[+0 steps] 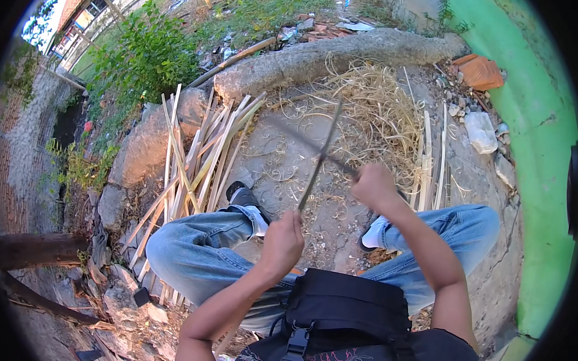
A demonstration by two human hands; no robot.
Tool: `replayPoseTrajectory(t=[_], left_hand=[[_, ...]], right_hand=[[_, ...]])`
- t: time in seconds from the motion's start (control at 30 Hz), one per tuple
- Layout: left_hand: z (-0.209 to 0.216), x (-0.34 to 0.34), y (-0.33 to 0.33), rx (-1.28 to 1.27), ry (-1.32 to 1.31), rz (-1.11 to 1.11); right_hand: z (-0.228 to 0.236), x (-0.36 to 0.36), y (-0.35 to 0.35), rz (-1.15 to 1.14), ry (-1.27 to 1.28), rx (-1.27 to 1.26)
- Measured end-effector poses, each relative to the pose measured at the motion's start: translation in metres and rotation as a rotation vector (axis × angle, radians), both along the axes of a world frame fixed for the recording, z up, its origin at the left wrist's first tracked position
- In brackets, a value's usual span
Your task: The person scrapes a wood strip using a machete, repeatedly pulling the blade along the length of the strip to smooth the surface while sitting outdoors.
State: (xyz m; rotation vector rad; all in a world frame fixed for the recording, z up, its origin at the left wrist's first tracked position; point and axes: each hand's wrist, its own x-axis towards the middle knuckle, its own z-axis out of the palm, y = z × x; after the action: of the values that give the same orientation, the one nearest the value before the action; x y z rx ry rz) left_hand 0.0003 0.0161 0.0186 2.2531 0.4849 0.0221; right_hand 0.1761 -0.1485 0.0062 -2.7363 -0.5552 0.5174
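Observation:
My left hand is closed around the lower end of a long thin greenish-brown strip, which looks like bamboo and slants up and away between my knees. Wrapped in the fingers of my right hand is a dark long-bladed knife, its blade pointing to the far left and smeared by motion. Blade and strip cross in the middle of the view; whether they touch I cannot tell. A dark end of the knife's handle sticks out behind my right hand.
Several pale split strips lie piled left of my legs, with more strips on the right. Beyond is a heap of curled shavings against a concrete ledge. A green wall and a white block stand right.

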Motion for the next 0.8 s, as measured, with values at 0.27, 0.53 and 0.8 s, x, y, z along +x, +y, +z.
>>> replayPoseTrajectory(t=[0.27, 0.53, 0.8], left_hand=[[-0.006, 0.006, 0.013, -0.103, -0.026, 0.027], [-0.014, 0.011, 0.022, -0.426, 0.038, 0.078], [-0.005, 0.014, 0.014, -0.359, -0.056, 0.099]], right_hand=[[-0.053, 0.097, -0.092, -0.531, -0.048, -0.126], [0.03, 0.035, -0.034, -0.26, 0.005, 0.187], [0.061, -0.043, -0.003, 0.22, -0.027, 0.016]])
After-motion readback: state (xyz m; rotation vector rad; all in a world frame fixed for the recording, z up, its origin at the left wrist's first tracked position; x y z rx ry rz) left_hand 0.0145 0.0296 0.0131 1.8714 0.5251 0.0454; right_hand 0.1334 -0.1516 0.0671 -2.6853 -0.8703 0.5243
